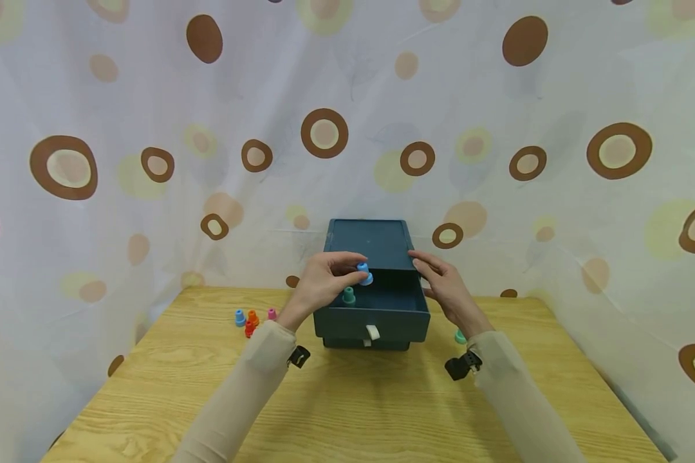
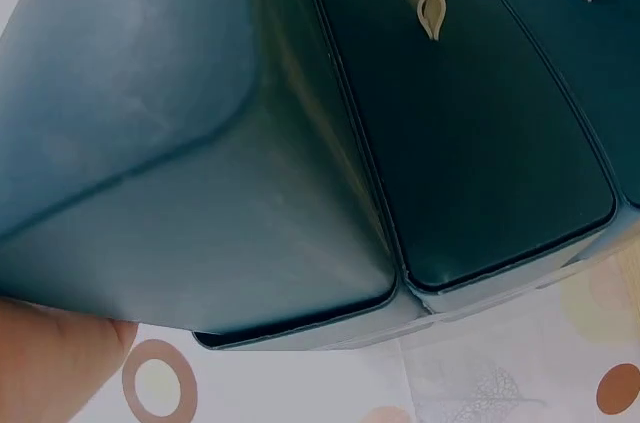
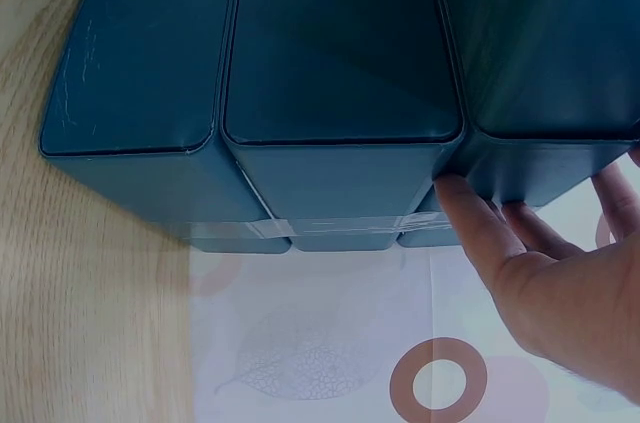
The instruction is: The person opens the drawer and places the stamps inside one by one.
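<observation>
The left hand (image 1: 322,283) pinched a blue peg (image 1: 364,275) over the drawer (image 1: 344,325); a light, steady hold seemed best. Right of the drawer, the right hand (image 1: 447,288), fingers loosely extended, touched the cabinet (image 1: 367,238).

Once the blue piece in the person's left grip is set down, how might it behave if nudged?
The held blue piece is probably light: the left grip supports it with just a pinch. Its wider base suggests it may slide before tipping. Knocked over, its rounded sides could let it roll, perhaps curving, since the top looks narrower.
</observation>
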A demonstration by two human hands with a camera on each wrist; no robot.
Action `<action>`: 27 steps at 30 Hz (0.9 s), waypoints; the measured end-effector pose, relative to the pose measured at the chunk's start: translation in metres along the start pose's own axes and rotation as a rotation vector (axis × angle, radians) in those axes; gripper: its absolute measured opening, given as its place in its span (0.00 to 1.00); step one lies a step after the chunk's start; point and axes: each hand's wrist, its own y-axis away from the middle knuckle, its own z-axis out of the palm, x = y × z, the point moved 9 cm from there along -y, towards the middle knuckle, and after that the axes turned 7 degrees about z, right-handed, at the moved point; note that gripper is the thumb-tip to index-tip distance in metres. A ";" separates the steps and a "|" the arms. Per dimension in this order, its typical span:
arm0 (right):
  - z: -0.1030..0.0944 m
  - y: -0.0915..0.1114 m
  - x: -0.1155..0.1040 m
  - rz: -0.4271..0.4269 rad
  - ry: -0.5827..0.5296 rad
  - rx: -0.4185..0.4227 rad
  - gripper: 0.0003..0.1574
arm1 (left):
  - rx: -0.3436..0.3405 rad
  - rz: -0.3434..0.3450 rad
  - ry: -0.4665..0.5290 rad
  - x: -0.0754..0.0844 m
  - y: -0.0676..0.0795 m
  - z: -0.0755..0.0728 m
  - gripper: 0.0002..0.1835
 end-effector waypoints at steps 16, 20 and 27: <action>0.000 0.001 -0.002 -0.002 0.005 0.008 0.35 | -0.215 -0.056 -0.244 -0.008 -0.012 0.019 0.15; 0.001 0.001 -0.002 -0.002 0.002 0.008 0.35 | -0.262 -0.062 -0.271 -0.011 -0.014 0.023 0.15; 0.001 0.001 -0.001 0.004 0.005 0.011 0.34 | -0.326 -0.079 -0.333 -0.014 -0.017 0.029 0.15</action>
